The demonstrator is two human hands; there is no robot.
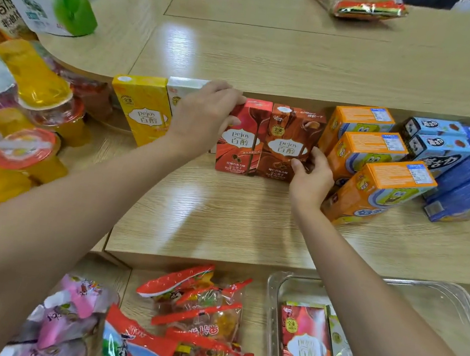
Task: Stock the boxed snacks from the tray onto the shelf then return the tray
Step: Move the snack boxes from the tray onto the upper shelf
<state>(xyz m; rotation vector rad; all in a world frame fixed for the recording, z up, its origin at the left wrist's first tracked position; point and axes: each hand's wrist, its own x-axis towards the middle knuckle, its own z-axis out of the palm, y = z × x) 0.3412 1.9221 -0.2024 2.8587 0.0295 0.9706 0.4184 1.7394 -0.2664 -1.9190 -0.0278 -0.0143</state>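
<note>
On the wooden shelf (pixel 223 215), the right hand (pixel 312 178) pinches the brown cardboard snack box (pixel 288 143) at its lower corner. Just left of it, the left hand (pixel 203 114) grips the top of the red snack box (pixel 237 145). Below the brown box, the clear plastic tray (pixel 449 304) holds at least two more cartons, so I judge stocking unfinished and the tray not yet returned.

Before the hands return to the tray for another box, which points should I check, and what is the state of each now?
1. Red box stands upright on the shelf: ok.
2. Brown box sits flush against the red box: ok.
3. Left hand is off the red box: not ok, it holds its top.
4. Right hand is off the brown box: not ok, it holds its lower corner.
5. Tray has stock left: ok, a red carton lies inside.
6. Space behind the row: cannot tell.
</note>
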